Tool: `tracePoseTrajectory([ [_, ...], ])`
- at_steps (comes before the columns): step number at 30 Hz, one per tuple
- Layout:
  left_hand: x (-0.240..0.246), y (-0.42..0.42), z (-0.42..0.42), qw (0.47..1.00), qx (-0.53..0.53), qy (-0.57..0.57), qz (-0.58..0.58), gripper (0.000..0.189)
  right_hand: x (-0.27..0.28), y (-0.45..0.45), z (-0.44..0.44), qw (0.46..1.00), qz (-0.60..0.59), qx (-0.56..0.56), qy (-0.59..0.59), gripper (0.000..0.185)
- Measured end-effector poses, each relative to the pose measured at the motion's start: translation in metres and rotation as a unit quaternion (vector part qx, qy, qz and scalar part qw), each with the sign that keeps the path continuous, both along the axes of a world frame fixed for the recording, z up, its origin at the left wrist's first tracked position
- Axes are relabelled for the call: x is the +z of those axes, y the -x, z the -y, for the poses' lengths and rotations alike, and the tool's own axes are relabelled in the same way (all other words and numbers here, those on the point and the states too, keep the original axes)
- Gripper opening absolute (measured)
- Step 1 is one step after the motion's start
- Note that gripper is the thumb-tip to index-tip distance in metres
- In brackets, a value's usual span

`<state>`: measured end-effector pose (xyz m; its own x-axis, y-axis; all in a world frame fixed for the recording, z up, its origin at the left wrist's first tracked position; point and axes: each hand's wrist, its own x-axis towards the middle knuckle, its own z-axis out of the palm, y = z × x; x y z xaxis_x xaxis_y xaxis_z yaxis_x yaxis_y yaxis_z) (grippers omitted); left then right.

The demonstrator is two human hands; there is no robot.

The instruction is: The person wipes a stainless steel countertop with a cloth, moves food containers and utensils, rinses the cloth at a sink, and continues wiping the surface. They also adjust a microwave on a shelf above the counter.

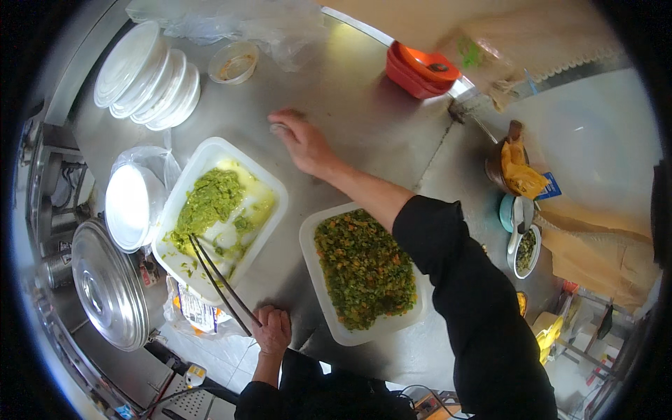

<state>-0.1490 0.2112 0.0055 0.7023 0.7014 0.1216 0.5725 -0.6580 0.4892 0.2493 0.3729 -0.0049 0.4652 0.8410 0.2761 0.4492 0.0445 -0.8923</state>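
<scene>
My left hand [274, 329] is curled at the front edge of the steel worktop. The upper ends of a pair of dark chopsticks [223, 283] lie against its fingers; whether it grips them is unclear. Their tips rest in mashed green food [212, 199] inside a white plastic tray [283, 194]. My right hand [307, 147] reaches over the worktop beyond this tray, fingers bent. Something small and greyish shows by its thumb, too blurred to name. Below my right forearm a second white tray [310, 262] holds chopped green and orange vegetables [367, 268], partly hidden by the arm.
White lidded bowls [131, 68] lean in a stack at the back left, beside a clear plastic tub [233, 63]. Metal lids [107, 283] sit at the left. Orange-red containers [420, 71] stand at the back. At right are a small bowl [525, 254] and brown paper [593, 252].
</scene>
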Motion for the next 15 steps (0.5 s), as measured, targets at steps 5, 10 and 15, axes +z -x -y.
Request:
tracePoseTrajectory([
  [5, 0.001, -0.005, -0.002, 1.0, 0.009, 0.009, -0.01, 0.008, 0.053, -0.039, 0.018, 0.986, -0.166, -0.02, -0.001, 0.036],
  [10, 0.001, -0.004, -0.002, 1.0, 0.012, 0.017, -0.003, 0.01, 0.064, -0.102, -0.003, 0.958, 0.138, -0.244, 0.049, 0.046],
  [15, 0.005, -0.007, -0.003, 1.0, 0.012, -0.014, 0.014, 0.014, 0.017, -0.087, -0.002, 0.917, 0.355, -0.173, 0.051, 0.046],
])
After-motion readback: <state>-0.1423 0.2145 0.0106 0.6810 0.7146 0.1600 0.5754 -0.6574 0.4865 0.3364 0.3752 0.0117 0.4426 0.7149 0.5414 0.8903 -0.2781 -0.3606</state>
